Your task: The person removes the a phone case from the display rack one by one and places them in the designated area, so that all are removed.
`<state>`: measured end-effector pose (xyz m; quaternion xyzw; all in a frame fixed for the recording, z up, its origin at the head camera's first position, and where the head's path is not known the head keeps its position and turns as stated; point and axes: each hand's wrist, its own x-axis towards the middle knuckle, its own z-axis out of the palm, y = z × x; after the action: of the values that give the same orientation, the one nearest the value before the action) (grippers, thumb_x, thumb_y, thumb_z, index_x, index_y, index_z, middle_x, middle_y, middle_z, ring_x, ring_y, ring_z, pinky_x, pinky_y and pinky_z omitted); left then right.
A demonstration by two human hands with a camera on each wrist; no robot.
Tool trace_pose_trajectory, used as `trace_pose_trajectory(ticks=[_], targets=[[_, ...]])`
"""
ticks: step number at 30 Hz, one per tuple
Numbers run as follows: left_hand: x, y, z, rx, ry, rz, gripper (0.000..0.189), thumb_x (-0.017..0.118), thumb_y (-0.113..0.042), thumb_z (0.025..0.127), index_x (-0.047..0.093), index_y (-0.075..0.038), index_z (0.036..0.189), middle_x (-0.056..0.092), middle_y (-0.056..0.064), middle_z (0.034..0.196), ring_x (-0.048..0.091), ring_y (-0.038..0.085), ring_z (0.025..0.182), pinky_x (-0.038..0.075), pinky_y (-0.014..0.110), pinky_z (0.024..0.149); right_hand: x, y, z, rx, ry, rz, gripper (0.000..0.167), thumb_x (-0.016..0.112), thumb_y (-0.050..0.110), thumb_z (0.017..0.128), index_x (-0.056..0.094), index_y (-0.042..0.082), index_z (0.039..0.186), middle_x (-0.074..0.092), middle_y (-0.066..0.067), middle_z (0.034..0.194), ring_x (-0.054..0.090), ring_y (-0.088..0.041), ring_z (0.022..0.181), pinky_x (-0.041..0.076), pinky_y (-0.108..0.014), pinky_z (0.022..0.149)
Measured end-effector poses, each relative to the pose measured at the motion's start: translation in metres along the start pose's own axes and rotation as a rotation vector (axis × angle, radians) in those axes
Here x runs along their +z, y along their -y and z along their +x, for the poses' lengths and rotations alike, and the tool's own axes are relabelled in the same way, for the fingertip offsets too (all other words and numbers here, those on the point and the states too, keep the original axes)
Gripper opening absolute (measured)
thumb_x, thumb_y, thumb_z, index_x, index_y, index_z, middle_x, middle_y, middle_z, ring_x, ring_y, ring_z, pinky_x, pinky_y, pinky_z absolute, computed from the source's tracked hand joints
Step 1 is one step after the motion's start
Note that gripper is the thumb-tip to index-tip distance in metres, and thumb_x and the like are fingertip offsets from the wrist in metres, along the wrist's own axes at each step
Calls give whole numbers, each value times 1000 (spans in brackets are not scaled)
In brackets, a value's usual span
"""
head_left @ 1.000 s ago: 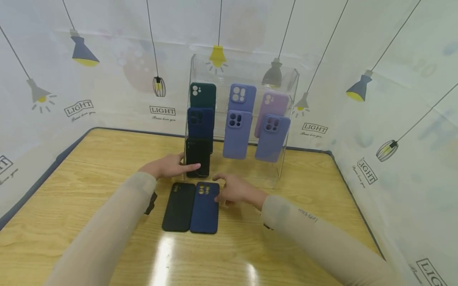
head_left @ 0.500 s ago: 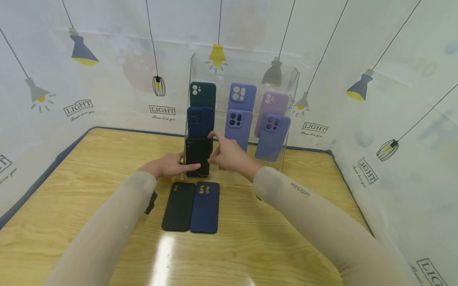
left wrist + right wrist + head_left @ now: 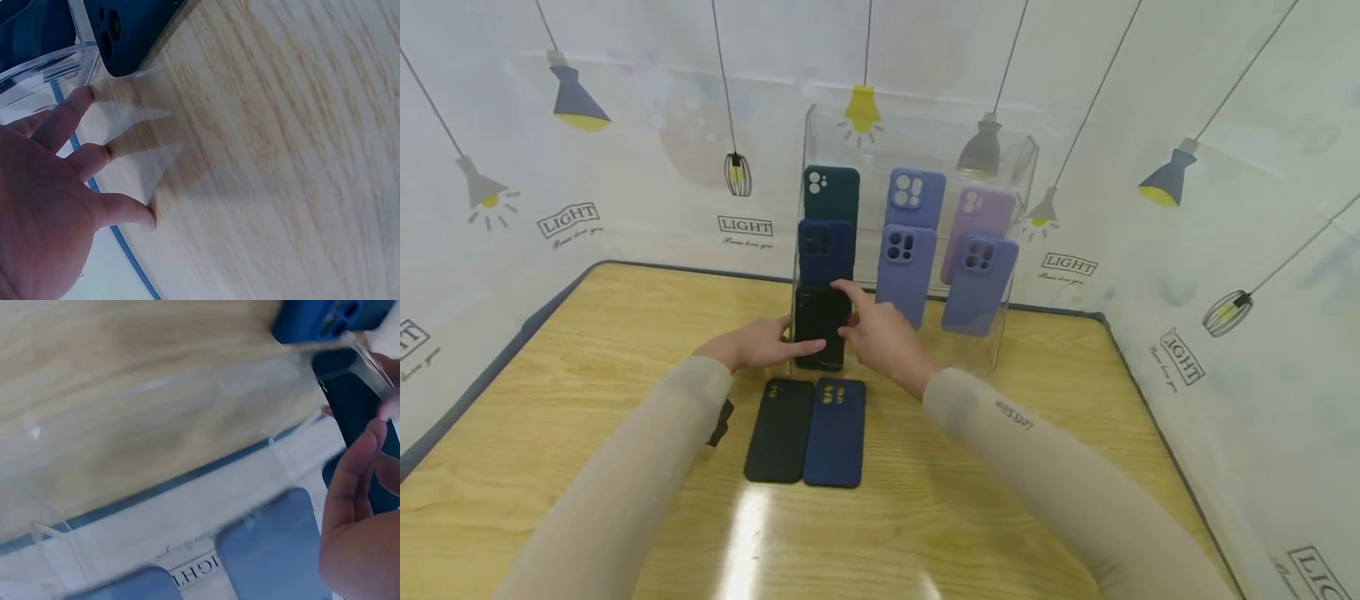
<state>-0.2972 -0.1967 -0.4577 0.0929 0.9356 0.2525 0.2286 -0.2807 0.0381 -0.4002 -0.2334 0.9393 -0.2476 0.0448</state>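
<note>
A black phone case (image 3: 814,312) stands upright in the lowest tier of a clear acrylic stand (image 3: 1000,250), at its left. My left hand (image 3: 760,343) is at the stand's lower left corner, thumb laid across the case's front. In the left wrist view the left hand (image 3: 53,206) has spread fingers, with fingertips by the stand's edge and the table. My right hand (image 3: 883,333) grips the black case's right edge between thumb and bent index finger. The right wrist view shows the right hand (image 3: 362,500) against a dark case (image 3: 350,394); their exact contact is partly hidden.
A black case (image 3: 778,433) and a navy case (image 3: 835,437) lie side by side on the table (image 3: 625,367) before the stand. Higher in the stand are a green case (image 3: 832,192), a navy case (image 3: 827,258) and several purple ones (image 3: 977,287). A patterned backdrop (image 3: 655,192) surrounds the table.
My right hand has moved up from beside the navy case on the table to the right edge of the black case in the stand. The left hand has stayed put.
</note>
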Motion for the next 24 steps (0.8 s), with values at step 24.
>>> trace_pose_trajectory(ticks=[24], targets=[[-1, -1, 0, 24, -14, -11, 121, 48, -89, 91, 16, -3, 171, 47, 31, 162, 53, 45, 145, 44, 61, 120, 24, -20, -5, -162, -262, -68, 85, 71, 8, 102, 20, 31, 166, 83, -9, 98, 70, -17, 57, 52, -27, 51]])
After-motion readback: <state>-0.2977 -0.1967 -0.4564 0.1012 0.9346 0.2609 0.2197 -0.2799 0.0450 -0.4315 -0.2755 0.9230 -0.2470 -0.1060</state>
